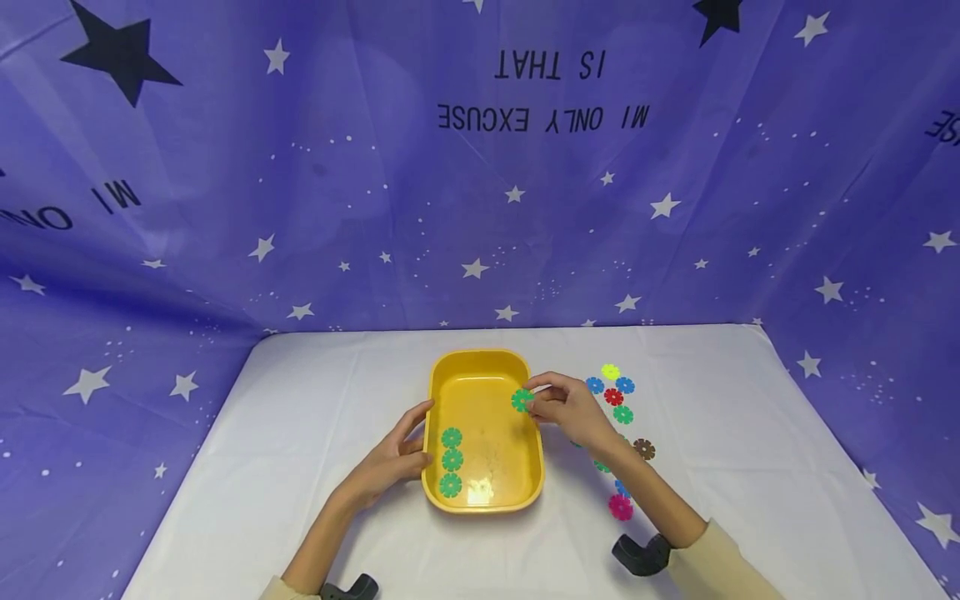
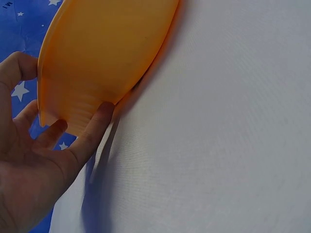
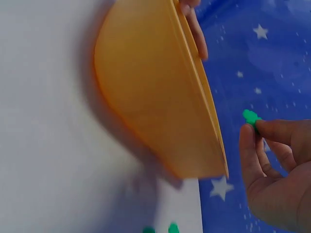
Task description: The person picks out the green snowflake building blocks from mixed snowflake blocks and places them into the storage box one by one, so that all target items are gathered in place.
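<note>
One green slotted disc, toothed like a snowflake, clamped at its edge between thumb and fingertips of the right hand. One yellow round-cornered tray, below and mainly to the left of that pinch; disc just inside the right rim as seen from the head, clear above the rim in the right wrist view, not touching it. One left hand, across the tray from the pinch, digits spread apart, tips resting against rim and outer wall. Three green discs in a column inside the tray, left of the pinch and nearer the wearer. Step in hand, as judged: adding a further green disc to the tray, not yet set down. Next move, as judged: calls for lowering toward the column, then parting thumb and fingers, tray kept steady. Loose stock right of the pinch, on a white tablecloth: one yellow disc, two blue discs, one red disc, one spare green disc; nearer the wearer, one brown disc and one pink disc; others partly hidden by the right forearm, count uncertain.
</note>
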A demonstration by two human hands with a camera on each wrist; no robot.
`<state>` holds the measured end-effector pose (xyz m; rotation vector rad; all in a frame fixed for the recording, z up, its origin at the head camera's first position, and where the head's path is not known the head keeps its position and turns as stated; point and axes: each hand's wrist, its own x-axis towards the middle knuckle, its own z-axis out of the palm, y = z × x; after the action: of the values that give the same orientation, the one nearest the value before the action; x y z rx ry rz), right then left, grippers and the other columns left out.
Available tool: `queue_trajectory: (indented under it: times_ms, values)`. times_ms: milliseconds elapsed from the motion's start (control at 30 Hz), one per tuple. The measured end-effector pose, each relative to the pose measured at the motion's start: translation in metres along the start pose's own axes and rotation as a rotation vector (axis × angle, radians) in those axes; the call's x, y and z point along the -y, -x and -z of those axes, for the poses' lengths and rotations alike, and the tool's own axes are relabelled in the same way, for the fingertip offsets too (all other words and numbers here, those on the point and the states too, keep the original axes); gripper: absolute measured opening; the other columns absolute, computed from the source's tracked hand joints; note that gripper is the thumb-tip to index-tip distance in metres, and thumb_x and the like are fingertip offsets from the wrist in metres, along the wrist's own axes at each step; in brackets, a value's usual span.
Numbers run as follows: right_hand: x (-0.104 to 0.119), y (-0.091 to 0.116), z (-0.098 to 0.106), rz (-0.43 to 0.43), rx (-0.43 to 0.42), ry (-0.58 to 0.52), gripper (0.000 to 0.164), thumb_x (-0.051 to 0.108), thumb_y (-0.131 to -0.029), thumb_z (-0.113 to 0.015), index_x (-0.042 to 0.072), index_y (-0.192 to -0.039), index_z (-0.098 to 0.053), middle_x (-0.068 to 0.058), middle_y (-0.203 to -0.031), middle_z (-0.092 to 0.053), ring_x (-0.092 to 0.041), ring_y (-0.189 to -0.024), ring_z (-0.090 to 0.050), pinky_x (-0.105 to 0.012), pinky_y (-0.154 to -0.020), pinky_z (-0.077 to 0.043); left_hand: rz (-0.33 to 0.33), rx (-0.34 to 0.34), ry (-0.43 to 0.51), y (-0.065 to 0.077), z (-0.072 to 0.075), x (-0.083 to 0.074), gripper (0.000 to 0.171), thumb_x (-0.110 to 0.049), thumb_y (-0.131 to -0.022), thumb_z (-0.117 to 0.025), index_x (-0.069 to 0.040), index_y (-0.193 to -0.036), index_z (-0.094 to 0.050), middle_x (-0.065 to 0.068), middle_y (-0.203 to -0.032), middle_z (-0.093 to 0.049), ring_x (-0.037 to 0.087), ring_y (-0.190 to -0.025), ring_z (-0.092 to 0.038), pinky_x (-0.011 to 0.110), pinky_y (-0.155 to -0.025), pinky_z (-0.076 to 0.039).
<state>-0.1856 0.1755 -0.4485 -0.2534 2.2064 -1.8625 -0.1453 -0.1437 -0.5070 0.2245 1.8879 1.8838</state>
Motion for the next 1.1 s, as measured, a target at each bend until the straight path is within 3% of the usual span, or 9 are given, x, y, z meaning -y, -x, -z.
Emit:
queue_trajectory:
  times_ms: [233,567,867,1100]
  values:
    - [-0.003,-0.017,-0.033,0.045,0.074,0.018,0.024,-0.001,-0.091,-0.067,-0.004,-0.115,-0.064,-0.011,-0.084,-0.067,-0.046,-0.088,-0.064,-0.053,-0.085,-0.056,-0.002,-0.007,-0.001,0.001,0.0,0.002,0.086,-0.008,-0.088,-0.063,-0.027,-0.16,-0.02,0.011,-0.166,-0.004,0.042,-0.138,-0.038,0.043,-0.092,-0.055]
    - [0.0,-0.029,-0.066,-0.005,0.04,0.043,0.022,-0.003,-0.09,-0.067,-0.001,-0.112,-0.065,-0.012,-0.083,-0.067,-0.046,-0.084,-0.066,-0.051,-0.079,-0.058,0.008,-0.01,-0.001,0.0,0.0,0.001,0.087,-0.008,-0.087,-0.063,-0.026,-0.16,-0.019,0.011,-0.166,-0.004,0.041,-0.137,-0.04,0.043,-0.091,-0.055]
    - [-0.022,-0.046,-0.083,-0.035,0.038,0.123,0.02,0.002,-0.089,-0.067,0.004,-0.109,-0.067,-0.005,-0.079,-0.067,-0.023,-0.067,-0.066,-0.026,-0.061,-0.054,0.013,0.004,0.006,0.0,0.0,0.001,0.088,-0.008,-0.087,-0.063,-0.025,-0.16,-0.017,0.011,-0.166,-0.002,0.041,-0.138,-0.038,0.043,-0.093,-0.054]
    - [-0.024,-0.052,-0.094,-0.099,0.037,0.17,0.021,0.003,-0.089,-0.066,0.005,-0.11,-0.067,-0.008,-0.079,-0.068,-0.022,-0.068,-0.067,-0.027,-0.063,-0.054,0.005,0.006,0.009,0.0,0.0,0.001,0.089,-0.008,-0.086,-0.063,-0.024,-0.16,-0.016,0.012,-0.166,-0.002,0.042,-0.138,-0.038,0.043,-0.093,-0.054]
